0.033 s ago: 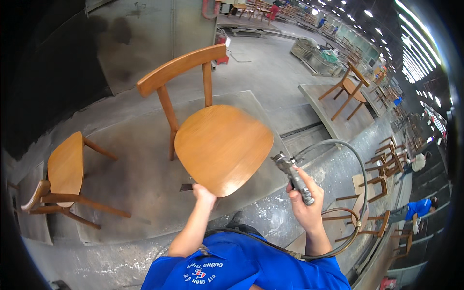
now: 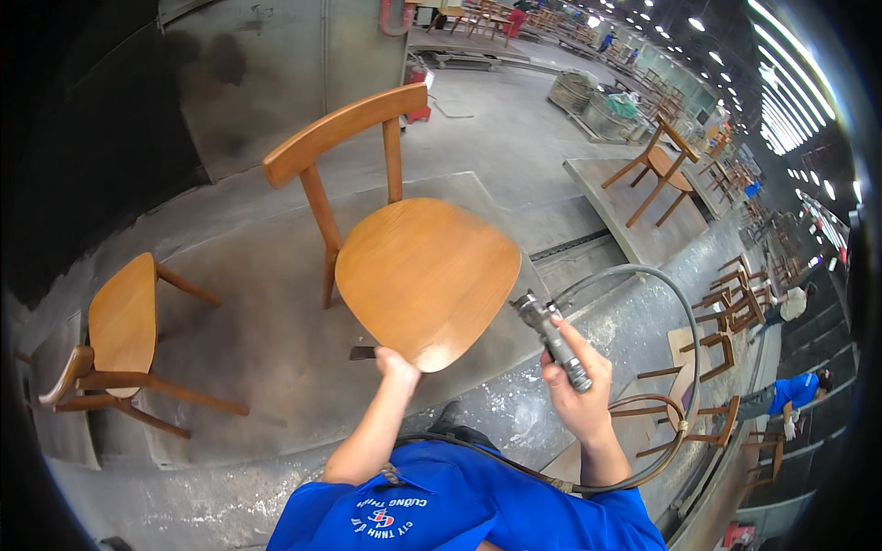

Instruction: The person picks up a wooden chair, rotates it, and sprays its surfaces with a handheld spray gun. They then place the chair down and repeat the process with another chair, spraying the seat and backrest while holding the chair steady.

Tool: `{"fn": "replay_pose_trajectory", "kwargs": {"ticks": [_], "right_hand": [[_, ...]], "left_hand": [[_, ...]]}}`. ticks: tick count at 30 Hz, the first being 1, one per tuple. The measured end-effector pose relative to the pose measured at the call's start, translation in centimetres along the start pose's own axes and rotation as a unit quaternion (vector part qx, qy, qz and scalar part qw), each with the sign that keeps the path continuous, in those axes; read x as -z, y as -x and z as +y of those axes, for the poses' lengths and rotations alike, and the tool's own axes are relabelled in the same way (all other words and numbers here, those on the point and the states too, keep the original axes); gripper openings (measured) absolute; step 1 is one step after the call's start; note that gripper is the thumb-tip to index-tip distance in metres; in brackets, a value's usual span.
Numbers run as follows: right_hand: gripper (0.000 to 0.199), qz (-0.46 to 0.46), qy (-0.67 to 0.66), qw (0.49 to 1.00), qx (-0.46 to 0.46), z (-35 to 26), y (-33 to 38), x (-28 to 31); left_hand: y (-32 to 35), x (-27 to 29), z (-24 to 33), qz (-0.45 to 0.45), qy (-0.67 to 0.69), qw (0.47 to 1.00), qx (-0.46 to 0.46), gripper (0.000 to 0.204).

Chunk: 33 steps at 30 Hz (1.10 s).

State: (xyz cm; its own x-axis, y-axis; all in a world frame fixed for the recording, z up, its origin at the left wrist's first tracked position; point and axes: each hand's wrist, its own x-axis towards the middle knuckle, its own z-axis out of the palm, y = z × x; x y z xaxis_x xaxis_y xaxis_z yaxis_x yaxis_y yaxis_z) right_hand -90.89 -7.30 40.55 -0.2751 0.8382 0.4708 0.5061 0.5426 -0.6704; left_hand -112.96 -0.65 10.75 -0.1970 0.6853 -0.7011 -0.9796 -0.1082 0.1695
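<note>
A light-brown wooden chair with a curved backrest stands on the grey platform in front of me. My left hand grips the near edge of its seat. Held up to the right of the seat, my right hand is closed around a metal spray gun. The gun's nozzle points at the seat's right edge, close to it. A grey hose loops from the gun around to my right side.
A second wooden chair lies on its side at the left. Another chair stands on a raised board at the back right. Several chairs and people in blue are at the right. A stained wall stands behind.
</note>
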Motion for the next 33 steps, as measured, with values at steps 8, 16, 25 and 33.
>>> {"fn": "replay_pose_trajectory", "kwargs": {"ticks": [8,16,25,33], "right_hand": [[0.076,0.015,0.155,0.969,0.19,-4.3,-1.3,-3.7],[0.074,-0.039,0.199,0.974,0.104,-5.2,-3.1,-8.5],[0.067,-0.058,0.192,0.979,0.019,-6.7,-3.8,-11.3],[0.059,-0.033,0.104,0.994,0.023,-7.4,0.1,-10.6]], "left_hand": [[-4.4,-1.3,-8.3,-0.056,-0.099,0.987,0.117,0.055],[-9.4,8.7,-0.1,0.075,-0.27,0.953,0.117,0.05],[-7.7,38.5,14.3,0.382,-0.3,0.874,0.028,0.028],[-4.3,41.0,18.0,0.208,-0.506,0.832,0.089,0.028]]}}
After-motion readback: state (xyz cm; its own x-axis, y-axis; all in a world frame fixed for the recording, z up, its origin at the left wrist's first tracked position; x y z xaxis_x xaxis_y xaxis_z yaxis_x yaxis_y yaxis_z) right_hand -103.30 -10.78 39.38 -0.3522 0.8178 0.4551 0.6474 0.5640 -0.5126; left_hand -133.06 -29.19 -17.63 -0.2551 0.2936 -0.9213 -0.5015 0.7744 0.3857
